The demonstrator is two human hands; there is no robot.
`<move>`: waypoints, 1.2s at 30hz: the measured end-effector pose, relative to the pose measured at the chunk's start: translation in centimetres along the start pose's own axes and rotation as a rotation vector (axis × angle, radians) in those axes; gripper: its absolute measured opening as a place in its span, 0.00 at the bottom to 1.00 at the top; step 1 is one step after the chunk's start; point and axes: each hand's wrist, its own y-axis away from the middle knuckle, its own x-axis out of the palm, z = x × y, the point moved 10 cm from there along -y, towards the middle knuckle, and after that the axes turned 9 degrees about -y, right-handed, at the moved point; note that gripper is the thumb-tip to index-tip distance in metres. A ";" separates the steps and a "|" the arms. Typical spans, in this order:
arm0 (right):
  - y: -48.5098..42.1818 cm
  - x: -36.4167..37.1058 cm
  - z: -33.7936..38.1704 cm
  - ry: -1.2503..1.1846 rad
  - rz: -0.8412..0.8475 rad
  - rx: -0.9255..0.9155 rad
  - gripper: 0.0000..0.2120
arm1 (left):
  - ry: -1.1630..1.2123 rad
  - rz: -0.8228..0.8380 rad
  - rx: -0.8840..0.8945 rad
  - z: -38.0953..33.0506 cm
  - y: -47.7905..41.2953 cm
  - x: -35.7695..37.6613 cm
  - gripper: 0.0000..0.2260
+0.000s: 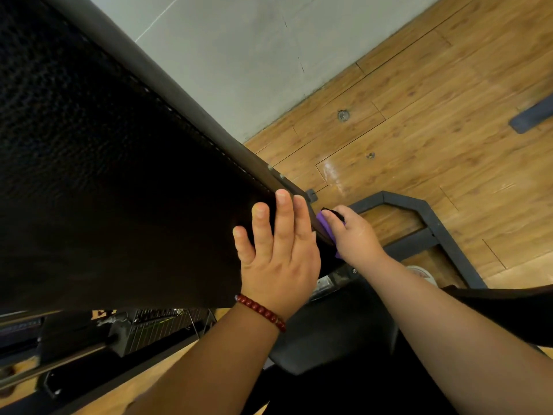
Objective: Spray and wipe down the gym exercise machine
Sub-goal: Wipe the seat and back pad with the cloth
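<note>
A black pebbled pad [104,175] with white stitching, a purple cloth [324,224], dark-red beads [260,311], brown wood-grain floor [434,115].

The floor [449,73] is laid in brown wood-grain planks. A pale grey wall [239,55] is seen beyond it.

We only see a sliver of the purple cloth [324,227]: the right hand [354,235] covers most of it and the pad edge hides the rest. The left hand [278,253] thumb is out of sight past the edge of the black pad [104,175], which is cropped at the top and left of frame. The white object [419,272] at lower right is half behind the right forearm [449,310]; we can't ID it. The lettering [103,313] under the pad is cut to a fragment. The lower-left hardware [59,354] is blurred. The dark bar [532,115] runs off the right edge.
</note>
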 end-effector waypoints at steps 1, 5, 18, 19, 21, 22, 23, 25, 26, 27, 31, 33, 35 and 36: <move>-0.6 0.1 0.9 0.036 -0.005 -0.038 0.13 | -0.002 0.000 0.007 -0.1 0.0 0.1 0.38; -2.2 0.5 3.1 0.040 0.005 -0.139 0.12 | -0.023 -0.001 0.019 -0.6 0.3 0.5 0.40; -1.5 0.2 0.0 0.053 0.014 -0.113 0.14 | -0.054 -0.007 0.035 -1.2 0.6 1.0 0.40; -1.8 0.3 -0.9 0.082 0.020 -0.074 0.15 | -0.055 -0.007 0.035 -1.2 0.7 1.0 0.40; -3.0 0.6 -2.9 0.181 0.051 0.038 0.16 | -0.067 -0.008 0.038 -1.2 0.7 1.0 0.41; -3.4 0.7 -3.5 0.211 0.061 0.083 0.17 | -0.067 -0.006 0.037 -1.2 0.7 1.0 0.41; -3.6 0.7 -3.7 0.216 0.061 0.105 0.17 | -0.065 -0.006 0.039 -1.2 0.7 1.0 0.41; -3.0 0.6 -2.8 0.169 0.051 0.078 0.17 | -0.064 -0.009 0.048 -1.4 0.9 1.2 0.41; -2.3 0.4 -2.0 0.132 0.036 0.032 0.17 | -0.063 -0.008 0.049 -1.3 0.8 1.2 0.41; -1.5 0.2 -1.3 0.096 0.015 -0.016 0.16 | -0.061 -0.009 0.049 -1.4 0.8 1.2 0.40; 0.1 -0.3 -1.2 0.055 -0.021 -0.053 0.14 | -0.075 -0.019 0.041 -1.5 0.8 1.2 0.40; -1.1 -0.1 -3.0 0.099 0.005 0.053 0.15 | -0.065 -0.012 0.032 -1.5 0.7 1.1 0.40; -1.8 0.0 -4.0 0.137 0.022 0.131 0.15 | -0.072 -0.013 0.041 -1.6 0.9 1.2 0.40; -1.9 0.0 -3.9 0.134 0.014 0.130 0.15 | -0.076 -0.009 0.045 -1.7 0.9 1.2 0.40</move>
